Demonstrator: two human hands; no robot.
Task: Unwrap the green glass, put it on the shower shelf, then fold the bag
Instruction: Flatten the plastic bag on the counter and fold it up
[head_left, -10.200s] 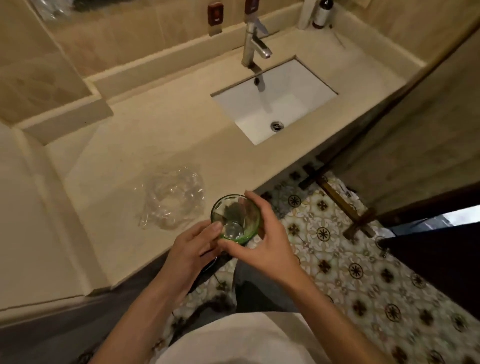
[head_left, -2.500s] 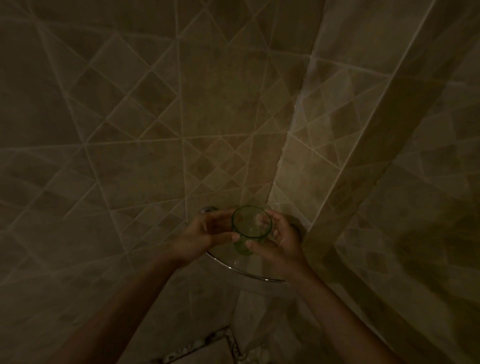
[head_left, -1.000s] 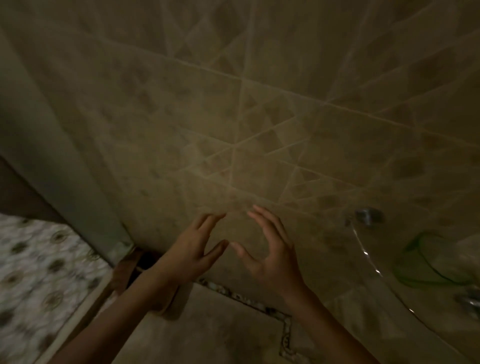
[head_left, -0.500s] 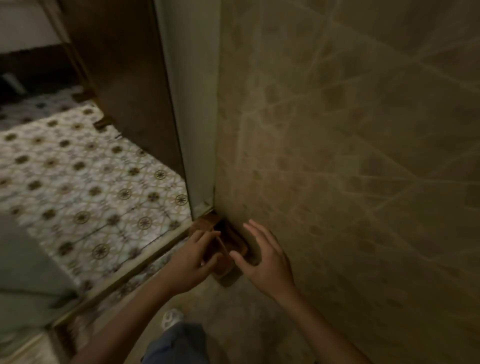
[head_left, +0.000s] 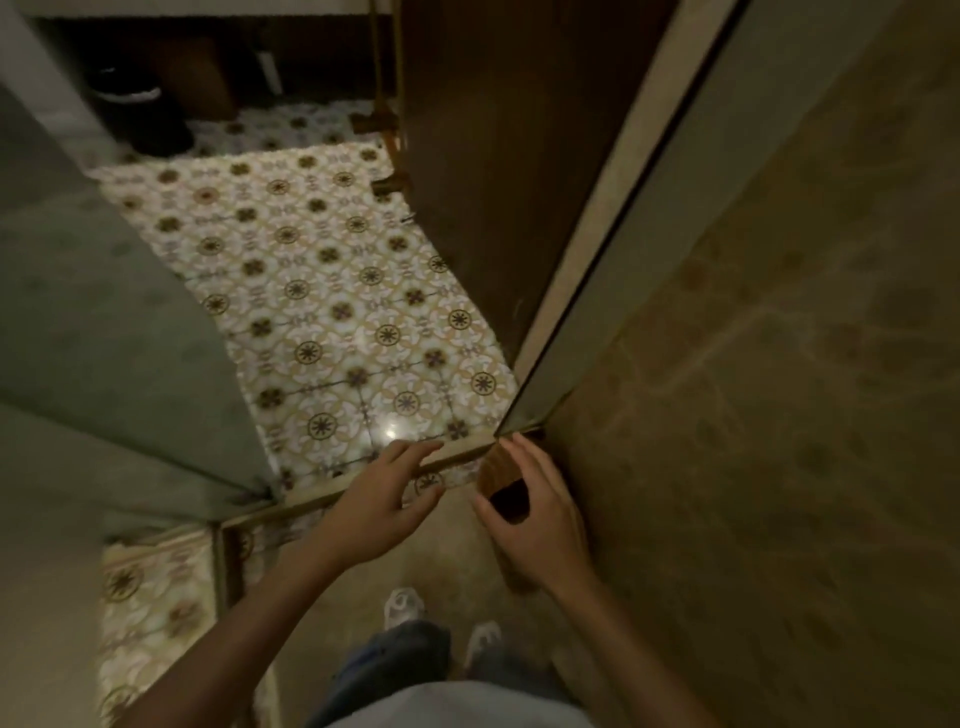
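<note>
Left hand (head_left: 382, 501), right hand (head_left: 535, 514): both empty, fingers spread. I note glass gone from grasp since shelf; patterned floor (head_left: 332, 291) ahead of fingertips. Bag-folding remains.

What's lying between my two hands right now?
Nothing held. In the head view, between the left hand and right hand shows only the shower threshold strip and bare floor.

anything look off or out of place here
Nothing stands out. Both bare hands, left hand and right hand, are empty and open above the raised shower threshold; the patterned floral floor tiles look dry and unbroken.
</note>
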